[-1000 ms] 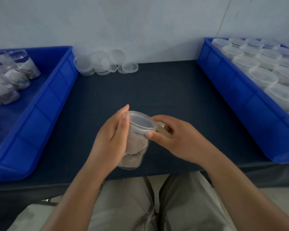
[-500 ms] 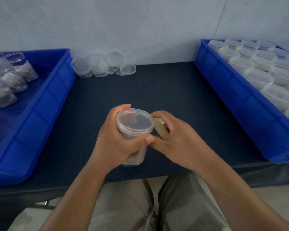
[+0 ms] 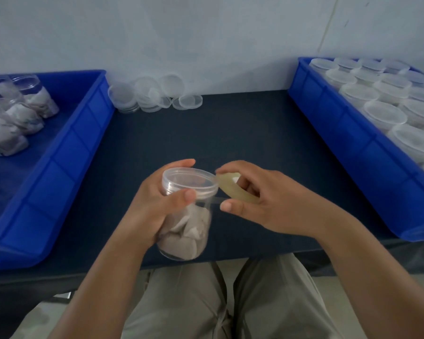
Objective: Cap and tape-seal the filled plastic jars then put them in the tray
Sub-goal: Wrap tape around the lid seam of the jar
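Observation:
A clear plastic jar [image 3: 186,231] filled with pale crumpled material is held upright over the table's front edge by my left hand [image 3: 154,214]. A clear lid [image 3: 190,179] sits on its top. My left thumb presses on the jar just under the lid. My right hand [image 3: 262,204] grips a yellowish roll of clear tape [image 3: 233,187] right beside the lid. A short strip of tape runs from the roll to the jar under my left thumb.
A blue tray [image 3: 66,167] on the left holds several capped jars lying at its far end. A second blue tray [image 3: 348,143] on the right is packed with upright jars. Loose clear lids [image 3: 154,96] are piled at the back of the dark table [image 3: 230,133].
The jar went from tilted to upright in my left hand. My right hand drew the tape roll slightly away to the right, and a strip now spans from roll to jar.

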Available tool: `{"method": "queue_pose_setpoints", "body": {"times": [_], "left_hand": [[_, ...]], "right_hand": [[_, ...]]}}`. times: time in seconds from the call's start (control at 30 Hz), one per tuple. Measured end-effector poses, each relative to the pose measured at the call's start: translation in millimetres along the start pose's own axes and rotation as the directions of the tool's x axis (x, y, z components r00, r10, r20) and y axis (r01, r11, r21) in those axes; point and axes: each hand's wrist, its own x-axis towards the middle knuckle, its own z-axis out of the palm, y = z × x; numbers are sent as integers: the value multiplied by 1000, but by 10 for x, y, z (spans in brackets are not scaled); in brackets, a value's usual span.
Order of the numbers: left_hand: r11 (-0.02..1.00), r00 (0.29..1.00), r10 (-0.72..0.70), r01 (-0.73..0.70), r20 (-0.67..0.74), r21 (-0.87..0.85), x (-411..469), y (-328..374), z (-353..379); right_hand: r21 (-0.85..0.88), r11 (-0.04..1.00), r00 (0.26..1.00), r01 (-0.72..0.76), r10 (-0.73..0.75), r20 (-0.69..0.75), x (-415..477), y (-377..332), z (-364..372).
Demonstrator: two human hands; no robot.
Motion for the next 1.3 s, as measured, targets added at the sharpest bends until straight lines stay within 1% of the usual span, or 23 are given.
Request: {"method": "queue_pose_setpoints", "body": {"times": [0.13, 0.23, 0.37, 0.47, 0.57, 0.63, 0.73, 0.83, 0.93, 1.0, 1.13, 1.23, 1.3], "left_hand": [[990, 994, -19, 33, 106, -134, 25, -84, -64], [988, 990, -11, 32, 139, -152, 39, -120, -88], [999, 979, 29, -24, 203, -27, 97, -104, -82], [992, 977, 67, -87, 203, 89, 122, -92, -55], [964, 981, 80, -121, 175, 238, 85, -133, -31], [960, 988, 83, -114, 127, 255, 37, -160, 43], [952, 982, 170, -144, -77, 270, 0, -199, 167], [922, 956, 218, -136, -196, 363, 4, -169, 167], [901, 946, 221, -105, -237, 421, -3, -147, 140], [899, 935, 232, -101, -268, 426, -22, -138, 173], [885, 882, 299, -113, -365, 452, -61, -110, 266], [868, 864, 353, -159, -360, 471, -87, -121, 317], [843, 862, 374, -162, -342, 513, -91, -132, 334]], "right_hand": [[54, 998, 999, 43, -44, 17, 31, -11, -24], [55, 998, 999, 20, -22, 29, 81, -18, -31], [79, 996, 996, -45, 38, 81, 158, 31, -16], [68, 997, 999, -23, 20, 46, 167, 72, 5], [26, 1000, 1000, -13, 13, -22, 163, 100, 68], [1, 1000, 998, -3, 3, -61, 162, 109, 120], [-8, 1000, 996, 17, -17, -85, 150, 93, 159], [-24, 999, 997, 24, -25, -68, 102, 86, 138], [-77, 994, 996, 72, -75, -42, 57, 49, 116], [-106, 991, 993, 80, -88, -77, 36, 33, 128], [-161, 987, 987, 14, -39, -154, 17, 17, 189], [-191, 981, 982, 17, -52, -181, 59, 2, 267], [-263, 965, 974, -12, -48, -220, 78, 18, 357]]}}
